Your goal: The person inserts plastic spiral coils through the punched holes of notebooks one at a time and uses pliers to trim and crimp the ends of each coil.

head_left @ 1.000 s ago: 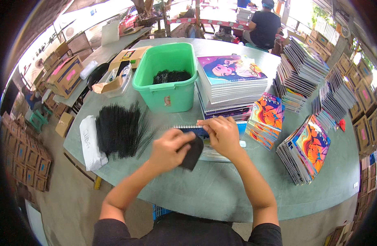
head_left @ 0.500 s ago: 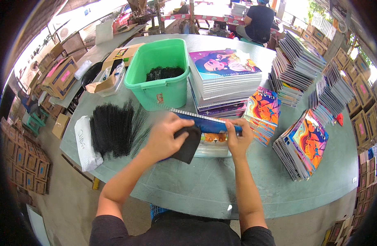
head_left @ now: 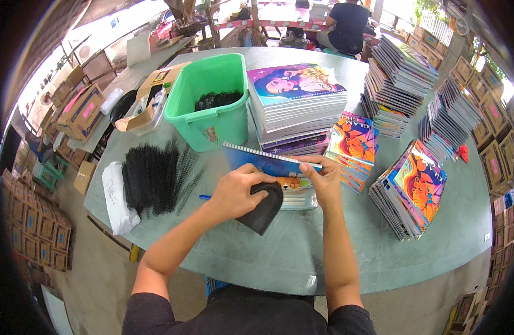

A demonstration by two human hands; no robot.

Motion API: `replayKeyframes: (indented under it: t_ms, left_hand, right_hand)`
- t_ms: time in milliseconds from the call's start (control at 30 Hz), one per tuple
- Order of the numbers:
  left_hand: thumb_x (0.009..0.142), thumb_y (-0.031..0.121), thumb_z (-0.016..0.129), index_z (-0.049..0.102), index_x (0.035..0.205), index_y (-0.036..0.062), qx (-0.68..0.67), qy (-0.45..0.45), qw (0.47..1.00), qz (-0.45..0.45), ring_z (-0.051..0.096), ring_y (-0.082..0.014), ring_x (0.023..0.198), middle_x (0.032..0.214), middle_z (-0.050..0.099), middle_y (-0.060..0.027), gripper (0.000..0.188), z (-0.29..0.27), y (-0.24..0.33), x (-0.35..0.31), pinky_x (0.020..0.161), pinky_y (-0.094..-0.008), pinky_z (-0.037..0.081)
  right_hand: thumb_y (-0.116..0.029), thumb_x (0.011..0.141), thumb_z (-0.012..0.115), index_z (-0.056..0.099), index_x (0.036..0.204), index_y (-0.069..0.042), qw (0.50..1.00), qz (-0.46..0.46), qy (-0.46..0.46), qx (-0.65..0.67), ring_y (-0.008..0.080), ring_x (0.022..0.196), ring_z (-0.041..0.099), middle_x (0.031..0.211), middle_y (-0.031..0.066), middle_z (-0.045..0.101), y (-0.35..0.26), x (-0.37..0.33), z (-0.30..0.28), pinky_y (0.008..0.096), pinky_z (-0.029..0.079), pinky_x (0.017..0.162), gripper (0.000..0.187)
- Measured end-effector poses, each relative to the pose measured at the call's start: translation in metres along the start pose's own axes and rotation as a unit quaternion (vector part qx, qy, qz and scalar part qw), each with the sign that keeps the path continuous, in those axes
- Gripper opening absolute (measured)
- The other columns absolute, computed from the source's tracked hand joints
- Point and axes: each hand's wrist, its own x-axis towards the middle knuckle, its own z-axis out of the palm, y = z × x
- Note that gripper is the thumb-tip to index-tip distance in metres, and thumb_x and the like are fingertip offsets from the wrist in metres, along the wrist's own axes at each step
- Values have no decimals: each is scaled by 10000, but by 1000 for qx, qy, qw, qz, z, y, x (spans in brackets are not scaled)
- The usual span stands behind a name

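A notebook with a blue cover [head_left: 262,162] is tilted up on edge in front of me, its punched spine edge facing away. My right hand [head_left: 322,177] pinches its right end between thumb and fingers. My left hand [head_left: 238,191] is closed on a black flat pad [head_left: 262,209] with a rounded end, its fingers against the notebook's lower side. A blurred dark coil seems to reach from the spine's left end toward the green bin [head_left: 239,124]. Under the notebook lies a small stack of notebooks [head_left: 296,200] with an orange animal on the cover.
Black binding coils [head_left: 152,176] lie in a heap at left beside a white wrapped packet [head_left: 118,201]; more fill the bin. A blue pen [head_left: 204,196] lies near my left wrist. Notebook stacks [head_left: 299,111] stand behind and at right [head_left: 408,190]. A person [head_left: 349,27] sits in the background.
My left hand has shifted slightly right and down along the notebook, with the black pad. More of the blue cover's left end and the blue pen now show.
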Motion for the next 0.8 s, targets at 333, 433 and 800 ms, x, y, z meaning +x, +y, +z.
replayKeyframes:
  t_ms: [333, 433, 800]
  left_hand:
    - [724, 67, 672, 649, 1004, 101, -71, 229, 970, -34, 585, -256, 899, 917, 584, -98, 283, -7, 12, 21, 779, -358, 474]
    - [734, 43, 670, 638, 1003, 78, -126, 309, 942, -24, 586, -255, 909, 941, 589, -115, 273, 1, 10, 29, 773, -342, 484]
    - [733, 23, 657, 630, 976, 46, 26, 121, 991, 56, 580, -266, 876, 936, 563, -117, 246, 3, 18, 39, 805, -344, 453]
  right_hand:
    - [-149, 854, 638, 647, 960, 30, 999, 24, 14, 17, 104, 818, 599, 922, 87, 667, -10, -3, 1, 234, 465, 748, 208]
    - [-139, 855, 629, 640, 991, 21, 999, 40, -14, 30, 99, 832, 595, 922, 76, 665, -11, -2, 0, 232, 462, 757, 210]
    - [-323, 962, 391, 537, 1207, 52, 998, 17, -2, 59, 147, 970, 580, 1102, 130, 615, -5, -1, -2, 265, 409, 895, 471]
